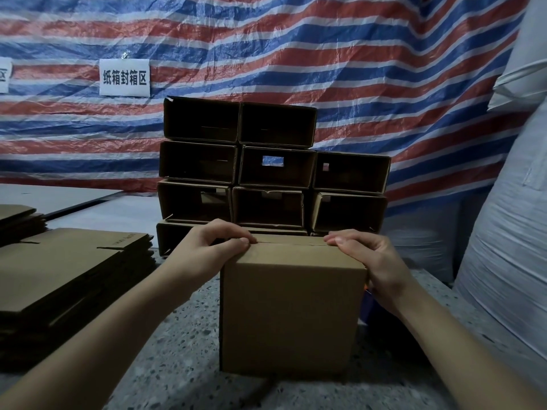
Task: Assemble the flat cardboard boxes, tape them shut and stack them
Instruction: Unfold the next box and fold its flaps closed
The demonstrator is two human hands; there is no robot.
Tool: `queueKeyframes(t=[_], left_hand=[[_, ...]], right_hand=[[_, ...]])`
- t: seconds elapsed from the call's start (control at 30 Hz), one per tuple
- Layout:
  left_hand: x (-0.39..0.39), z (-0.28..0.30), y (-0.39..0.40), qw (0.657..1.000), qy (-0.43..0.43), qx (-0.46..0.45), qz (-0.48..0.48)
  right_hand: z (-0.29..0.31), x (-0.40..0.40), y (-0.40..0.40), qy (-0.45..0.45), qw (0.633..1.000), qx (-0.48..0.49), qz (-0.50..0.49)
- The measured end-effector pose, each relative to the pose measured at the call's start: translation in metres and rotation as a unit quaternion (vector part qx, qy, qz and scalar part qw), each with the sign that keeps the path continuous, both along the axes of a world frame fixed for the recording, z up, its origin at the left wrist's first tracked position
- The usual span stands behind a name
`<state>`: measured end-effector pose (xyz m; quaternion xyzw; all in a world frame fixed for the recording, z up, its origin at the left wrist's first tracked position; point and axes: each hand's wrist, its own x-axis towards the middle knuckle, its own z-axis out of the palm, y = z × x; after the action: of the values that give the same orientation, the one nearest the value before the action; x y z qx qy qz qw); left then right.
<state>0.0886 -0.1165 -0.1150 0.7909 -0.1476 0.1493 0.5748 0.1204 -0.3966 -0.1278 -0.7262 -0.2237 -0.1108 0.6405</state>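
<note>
I see the upright box point(291, 315) standing on the worktop point(183, 365), front centre. Stacked open boxes point(272, 173) sit right behind it. Flat cardboard pile point(74, 270) lies to its left. My left hand point(207, 247) and right hand point(373, 261) rest on its top corners.

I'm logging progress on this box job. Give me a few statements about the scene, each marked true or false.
1. Both hands rest on top of the front box. True: left hand, right hand.
2. The flat cardboard lies on the person's right. False: it lies on the left.
3. The stacked boxes show their open ends to the camera. True.
4. Tape covers the front box's top seam. False: no tape shows there.
</note>
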Motion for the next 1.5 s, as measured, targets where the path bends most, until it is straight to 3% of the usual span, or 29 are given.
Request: queueKeyframes(t=[0.1,0.23,0.4,0.53,0.7,0.8,0.83,0.93,1.07,1.13,1.27,1.5], left_hand=[[-0.004,0.006,0.002,0.999,0.000,0.035,0.007],[-0.014,0.024,0.002,0.979,-0.047,0.195,0.048],[-0.029,0.032,-0.046,0.908,-0.160,0.380,0.074],[-0.031,0.009,-0.084,0.834,-0.149,0.528,0.053],[-0.025,0.003,-0.080,0.831,-0.208,0.511,0.075],[-0.024,0.001,-0.078,0.832,-0.220,0.503,0.083],[-0.023,0.001,-0.078,0.832,-0.220,0.502,0.084],[-0.022,-0.001,-0.077,0.831,-0.220,0.504,0.087],[-0.020,-0.004,-0.077,0.830,-0.217,0.506,0.091],[-0.020,-0.003,-0.076,0.830,-0.220,0.505,0.093],[-0.019,-0.003,-0.076,0.831,-0.220,0.503,0.094],[-0.017,-0.004,-0.075,0.831,-0.221,0.502,0.090]], right_hand=[[0.002,0.001,-0.002,-0.024,0.999,-0.027,-0.005],[0.004,0.001,-0.002,-0.045,0.998,-0.040,-0.002],[0.006,-0.001,-0.001,-0.051,0.997,-0.053,-0.001],[0.007,-0.003,-0.003,-0.059,0.996,-0.068,0.003],[0.009,0.000,-0.010,0.018,0.996,-0.089,0.009],[0.016,0.008,-0.027,0.074,0.984,-0.138,-0.085],[0.017,0.011,-0.034,0.076,0.961,-0.220,-0.149],[0.010,0.018,-0.055,0.096,0.833,-0.473,-0.271],[-0.006,0.013,-0.059,0.198,0.722,-0.600,-0.283],[-0.017,0.012,-0.055,0.204,0.686,-0.636,-0.289],[-0.042,0.012,-0.056,0.228,0.697,-0.615,-0.291],[-0.049,0.009,-0.065,0.174,0.744,-0.568,-0.305]])
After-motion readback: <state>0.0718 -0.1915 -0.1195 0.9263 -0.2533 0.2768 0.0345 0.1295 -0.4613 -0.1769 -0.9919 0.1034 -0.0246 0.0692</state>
